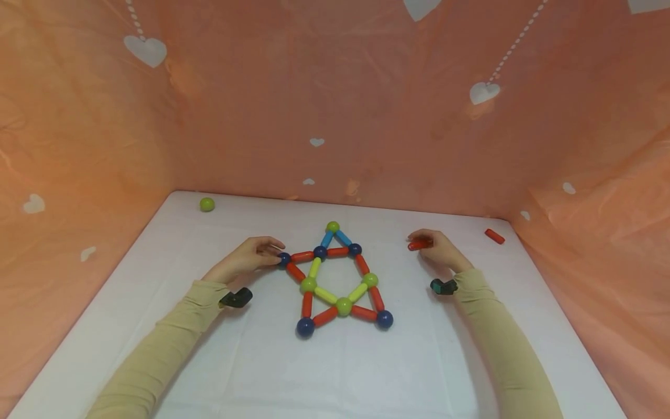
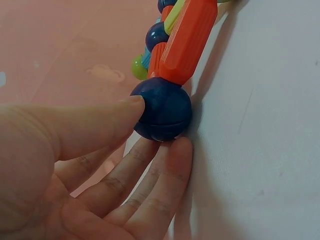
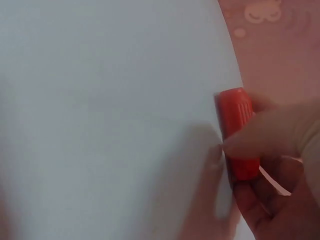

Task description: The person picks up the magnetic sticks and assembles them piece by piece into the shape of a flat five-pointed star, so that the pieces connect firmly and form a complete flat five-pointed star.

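A flat star-shaped frame of coloured rods and balls lies mid-table, with a ring of rods (image 1: 327,295) and triangular points around it. At its left tip, my left hand (image 1: 251,254) pinches a dark blue ball (image 2: 162,109) between thumb and fingers. Two red rods (image 2: 190,42) run from that ball into the frame. To the right of the frame, my right hand (image 1: 439,250) holds a loose red rod (image 3: 240,117), thumb across its side and fingers behind it. The frame's top tip is a green ball (image 1: 332,227) on two light blue rods (image 1: 342,238).
A loose green ball (image 1: 207,204) sits at the table's back left corner. Another red rod (image 1: 494,236) lies near the back right corner. Pink cloth (image 1: 335,105) with white hearts walls in the white table (image 1: 293,378) at the back and sides.
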`<action>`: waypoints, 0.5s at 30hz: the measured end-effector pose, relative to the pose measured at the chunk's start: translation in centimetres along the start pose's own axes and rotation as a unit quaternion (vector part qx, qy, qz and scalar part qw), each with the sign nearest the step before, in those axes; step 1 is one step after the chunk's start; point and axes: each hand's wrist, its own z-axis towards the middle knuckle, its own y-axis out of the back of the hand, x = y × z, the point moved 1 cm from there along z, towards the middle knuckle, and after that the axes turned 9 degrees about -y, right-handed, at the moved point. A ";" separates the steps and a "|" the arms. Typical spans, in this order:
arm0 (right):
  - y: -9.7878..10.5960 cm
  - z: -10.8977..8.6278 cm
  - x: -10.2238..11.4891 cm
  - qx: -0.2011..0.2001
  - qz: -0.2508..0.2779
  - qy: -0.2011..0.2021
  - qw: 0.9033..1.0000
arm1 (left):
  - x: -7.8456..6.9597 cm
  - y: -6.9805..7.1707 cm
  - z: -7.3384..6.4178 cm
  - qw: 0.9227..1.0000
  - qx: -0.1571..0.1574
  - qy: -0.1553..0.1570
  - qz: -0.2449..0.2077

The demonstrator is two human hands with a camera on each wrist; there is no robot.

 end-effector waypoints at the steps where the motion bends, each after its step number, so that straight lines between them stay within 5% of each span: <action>1: -0.1 0.0 0.0 -0.005 -0.006 0.003 1.000 | 0.0 0.0 0.0 1.000 -0.001 0.000 0.000; 15: -3.5 1.2 5.5 0.035 -0.014 0.027 0.999 | 0.3 -0.3 -0.1 1.000 -0.008 -0.024 0.006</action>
